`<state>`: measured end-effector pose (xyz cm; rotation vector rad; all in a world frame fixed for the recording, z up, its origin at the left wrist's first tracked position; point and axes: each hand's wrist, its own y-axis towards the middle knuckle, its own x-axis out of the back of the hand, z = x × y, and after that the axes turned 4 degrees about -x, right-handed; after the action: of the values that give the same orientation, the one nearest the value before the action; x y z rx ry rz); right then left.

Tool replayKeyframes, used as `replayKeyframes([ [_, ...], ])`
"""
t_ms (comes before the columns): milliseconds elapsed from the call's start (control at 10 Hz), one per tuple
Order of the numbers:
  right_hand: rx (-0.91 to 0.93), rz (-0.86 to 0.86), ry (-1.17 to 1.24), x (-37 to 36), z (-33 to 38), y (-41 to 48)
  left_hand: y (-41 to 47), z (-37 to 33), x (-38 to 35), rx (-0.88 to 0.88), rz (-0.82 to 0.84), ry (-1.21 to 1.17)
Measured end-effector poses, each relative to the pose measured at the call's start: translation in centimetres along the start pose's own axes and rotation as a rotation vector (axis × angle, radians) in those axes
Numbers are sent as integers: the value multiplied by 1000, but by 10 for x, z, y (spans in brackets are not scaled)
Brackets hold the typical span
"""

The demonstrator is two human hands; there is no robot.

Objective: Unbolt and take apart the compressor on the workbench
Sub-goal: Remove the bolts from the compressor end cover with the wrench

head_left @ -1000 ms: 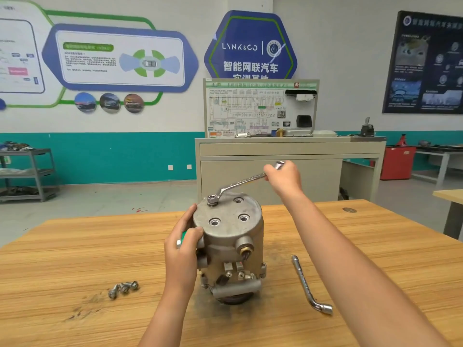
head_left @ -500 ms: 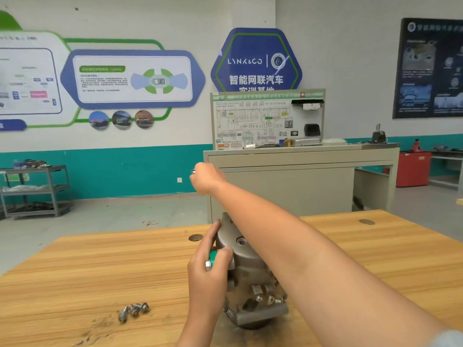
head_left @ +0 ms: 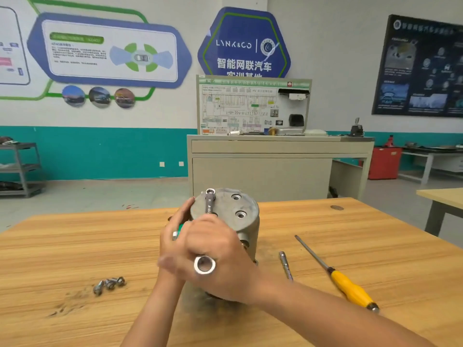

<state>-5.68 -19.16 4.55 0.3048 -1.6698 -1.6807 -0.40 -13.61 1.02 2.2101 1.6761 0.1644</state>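
Nearest, in front of the compressor [head_left: 233, 216], the right hand [head_left: 218, 249] is closed in a fist round the shaft of a ring wrench [head_left: 209, 204], whose free ring points at the camera. Left of the compressor lie three loose bolts [head_left: 109, 284]; to its right lie a short metal bar tool [head_left: 285, 265] and a yellow-handled screwdriver [head_left: 348, 289]. The left hand [head_left: 172, 236] wraps the compressor's left flank, fingers curled against the housing beside a green fitting [head_left: 181, 227]. The compressor stands on end in the middle of the workbench [head_left: 75, 246]. Its cast metal body looks heavy, rigid and smooth enough to twist under wrench load, so bracing it by the flank seems right. At the far left of its top face sits the wrench's other ring, with two empty bolt holes [head_left: 240, 214] to its right
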Motion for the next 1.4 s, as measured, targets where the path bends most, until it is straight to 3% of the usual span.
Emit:
replayKeyframes([
  [100,-313,-174,102,36,-13,-26,19,-5,-1,-129,68,-142],
  [300,-893,-504,158,71,-65,-18,26,5,1,-151,110,-147],
  [400,-1047,-504,94,72,-116,16,29,8,5,-173,114,-116],
  [500,-1185,-266,-44,49,-162,73,29,9,4,-185,124,-129],
  [600,-1130,85,-288,5,-176,120,28,7,5,-182,111,-107],
  [700,-920,393,-441,-49,-155,144,28,7,5,-199,108,-107],
  [800,-609,607,-519,-90,-103,140,32,10,7,-225,116,-116],
  [900,-314,723,-434,-97,-39,99,38,15,9,-191,40,-133],
  [1000,-99,638,-191,-55,7,42,41,24,11,-169,42,-108],
  [1100,-95,398,-19,8,5,4,39,22,13,-180,43,-151],
  [1200,-424,26,121,51,-8,-19,36,16,11,-158,70,-198],
  [1300,-631,-329,141,66,-29,-17,37,14,9,-137,117,-212],
  [1400,-862,-516,192,77,-78,14,39,14,13,-132,108,-201],
])
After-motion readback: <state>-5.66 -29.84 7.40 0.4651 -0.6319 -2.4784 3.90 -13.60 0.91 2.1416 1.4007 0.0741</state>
